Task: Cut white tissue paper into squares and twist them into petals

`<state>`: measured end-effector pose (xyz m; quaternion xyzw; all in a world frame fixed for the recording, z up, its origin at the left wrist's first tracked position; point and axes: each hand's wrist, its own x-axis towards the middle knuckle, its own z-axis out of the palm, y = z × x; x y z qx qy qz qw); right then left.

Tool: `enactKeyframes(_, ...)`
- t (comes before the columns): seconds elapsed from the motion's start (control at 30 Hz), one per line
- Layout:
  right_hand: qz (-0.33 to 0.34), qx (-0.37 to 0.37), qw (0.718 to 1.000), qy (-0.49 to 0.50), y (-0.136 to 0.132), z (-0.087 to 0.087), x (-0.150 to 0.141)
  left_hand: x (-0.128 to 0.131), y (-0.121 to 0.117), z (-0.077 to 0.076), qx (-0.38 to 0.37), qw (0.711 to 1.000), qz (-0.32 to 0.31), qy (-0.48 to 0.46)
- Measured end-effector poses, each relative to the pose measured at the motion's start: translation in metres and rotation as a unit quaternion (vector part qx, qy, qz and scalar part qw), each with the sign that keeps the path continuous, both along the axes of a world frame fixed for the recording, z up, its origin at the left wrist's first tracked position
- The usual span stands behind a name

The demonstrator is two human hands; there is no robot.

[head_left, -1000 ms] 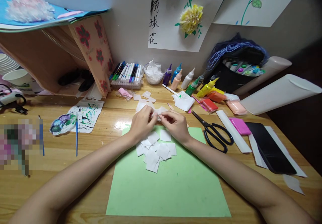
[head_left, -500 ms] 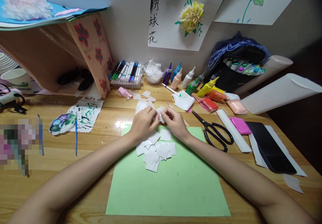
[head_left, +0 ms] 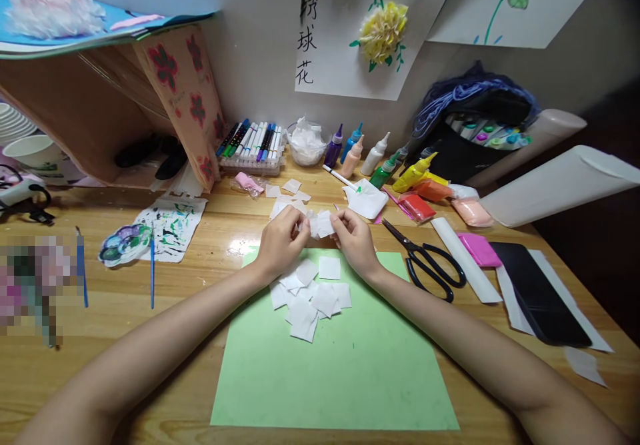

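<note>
A large green sheet (head_left: 345,382) lying toward me from my left hand (head_left: 281,242) and my right hand (head_left: 354,244), black scissors (head_left: 411,248) right of them, loose white squares (head_left: 303,315) just on my side, thin white paper (head_left: 320,224) between them, pinched by both.

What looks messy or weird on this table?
The white squares lie at odd angles in a jumbled pile on the green sheet. Farther left, the stained paper looks messy with green and dark paint smears. A blocky blurred patch hides what's at the left edge.
</note>
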<state>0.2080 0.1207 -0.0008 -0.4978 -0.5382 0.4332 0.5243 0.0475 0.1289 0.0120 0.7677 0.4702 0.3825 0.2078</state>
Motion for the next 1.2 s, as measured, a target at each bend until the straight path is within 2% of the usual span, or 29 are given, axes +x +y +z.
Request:
enactKeyframes(0.23, -0.004, -0.008, 0.999, 0.036, -0.002, 0.005, -0.003, 0.000, 0.000, 0.000, 0.006, 1.000, 0.001, -0.014)
enactKeyframes(0.4, -0.043, -0.008, 0.998, 0.051, -0.001, 0.004, -0.001, -0.001, 0.001, 0.002, -0.001, 0.999, 0.018, -0.030)
enactKeyframes(0.53, -0.067, -0.014, 0.994, 0.083, 0.002, 0.003, 0.000, -0.003, 0.005, -0.002, -0.020, 0.997, 0.067, -0.029)
enactKeyframes(0.63, -0.051, -0.032, 0.994, 0.094, 0.005, 0.002, 0.000, -0.004, 0.008, -0.007, -0.043, 0.991, 0.127, 0.006)
enactKeyframes(0.73, -0.019, -0.041, 0.996, 0.071, 0.006, 0.000, 0.000, -0.004, 0.008, -0.007, 0.003, 0.985, 0.170, 0.013)
enactKeyframes(0.8, -0.005, -0.037, 0.998, 0.050, 0.006, -0.001, 0.001, -0.002, 0.005, -0.004, 0.053, 0.988, 0.144, 0.012)
enactKeyframes(0.87, 0.007, -0.043, 0.998, 0.045, 0.005, -0.001, 0.001, 0.000, 0.000, 0.000, 0.085, 0.992, 0.092, 0.029)
enactKeyframes(1.0, 0.045, -0.089, 0.991, 0.090, 0.001, 0.001, -0.003, 0.003, -0.010, 0.003, 0.115, 0.991, 0.029, 0.066)
enactKeyframes(1.07, 0.068, -0.102, 0.986, 0.112, -0.001, 0.002, -0.005, 0.004, -0.011, 0.003, 0.121, 0.990, 0.024, 0.071)
enactKeyframes(1.2, 0.087, -0.121, 0.978, 0.144, -0.002, 0.004, -0.006, 0.004, -0.010, 0.001, 0.108, 0.991, 0.060, 0.053)
